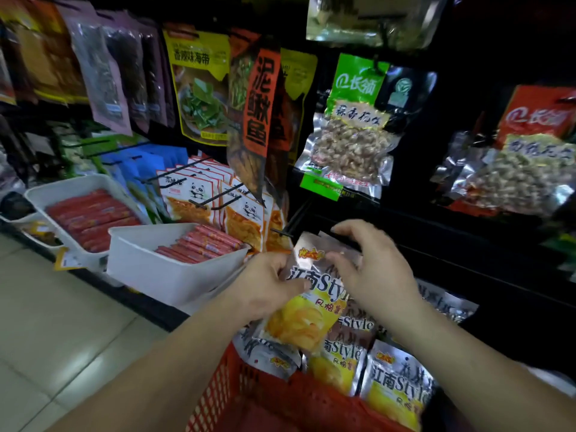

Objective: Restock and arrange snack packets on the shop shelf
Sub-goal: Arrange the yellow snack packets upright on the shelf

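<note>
Packet (307, 307): silver and yellow, held upright above the basket (218, 391), just below the pegs – not yet hung.
Left hand (269, 286): grips the packet's left edge, thumb across the front; likely steadying it so that the top stays level.
Right hand (374, 266): fingers arched over the top edge, thumb on the front, pinching the top – probably to guide the hang hole onto a bare peg (282, 233), though motion blur hides the hole.
Stock (394, 380): more of the same packets stand in the basket, close below for the next pick.
Packet print: "江南Style", with yellow crisps pictured.
Orange strip (258, 98): "泥鳅鱼".
Yellow bag (199, 85): "香辣味海带".
Peanut bag (352, 132): green header, "长领".
Panda packs (193, 194): hung in rows on pegs, left of the bare one.
</note>
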The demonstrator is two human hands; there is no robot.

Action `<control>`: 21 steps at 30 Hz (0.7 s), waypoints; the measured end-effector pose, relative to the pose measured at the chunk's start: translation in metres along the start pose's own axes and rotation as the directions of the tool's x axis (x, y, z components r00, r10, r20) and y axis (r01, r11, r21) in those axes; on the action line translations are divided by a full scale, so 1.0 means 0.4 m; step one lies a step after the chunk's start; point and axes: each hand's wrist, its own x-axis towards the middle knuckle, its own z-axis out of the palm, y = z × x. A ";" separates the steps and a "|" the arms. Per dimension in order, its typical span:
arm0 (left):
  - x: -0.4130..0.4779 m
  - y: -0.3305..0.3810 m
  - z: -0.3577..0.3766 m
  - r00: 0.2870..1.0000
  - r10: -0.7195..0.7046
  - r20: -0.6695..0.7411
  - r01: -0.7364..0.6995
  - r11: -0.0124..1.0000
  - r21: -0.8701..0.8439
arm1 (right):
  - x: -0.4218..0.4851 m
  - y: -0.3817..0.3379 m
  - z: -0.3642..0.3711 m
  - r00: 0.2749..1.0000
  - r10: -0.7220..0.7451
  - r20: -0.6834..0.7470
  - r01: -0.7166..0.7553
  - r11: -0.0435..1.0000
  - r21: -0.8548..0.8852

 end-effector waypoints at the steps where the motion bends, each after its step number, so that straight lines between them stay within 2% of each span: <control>1: -0.028 0.026 -0.005 1.000 0.002 0.005 -0.002 0.999 -0.032 | -0.026 -0.012 -0.025 0.996 0.082 -0.047 -0.079 0.995 0.066; 2: -0.060 0.052 -0.007 1.000 -0.012 -0.006 0.012 0.998 -0.066 | -0.057 -0.029 -0.050 0.978 0.202 -0.046 -0.191 0.965 0.179; 4: -0.127 0.097 0.001 0.998 -0.047 -0.044 0.039 0.984 -0.176 | -0.121 -0.054 -0.086 0.906 0.415 0.083 -0.407 0.799 0.442; 5: -0.156 0.110 0.010 0.997 -0.068 -0.045 0.055 0.968 -0.246 | -0.153 -0.060 -0.094 0.873 0.463 0.151 -0.471 0.723 0.506; 7: -0.207 0.136 0.027 0.992 -0.118 -0.033 0.096 0.919 -0.383 | -0.207 -0.069 -0.105 0.847 0.481 0.225 -0.513 0.631 0.582; 10: -0.262 0.174 0.059 0.986 -0.166 -0.019 0.129 0.830 -0.542 | -0.253 -0.086 -0.108 0.831 0.488 0.268 -0.504 0.453 0.735; 12: -0.285 0.185 0.073 0.967 -0.246 -0.070 0.155 0.781 -0.606 | -0.269 -0.079 -0.109 0.838 0.504 0.210 -0.473 0.479 0.740; 15: -0.292 0.181 0.081 0.940 -0.315 -0.128 0.186 0.791 -0.583 | -0.271 -0.064 -0.110 0.879 0.450 0.155 -0.415 0.566 0.712; 21: -0.273 0.200 0.089 0.920 -0.237 -0.311 0.039 0.848 -0.529 | -0.251 -0.024 -0.110 0.907 0.390 0.157 -0.368 0.554 0.747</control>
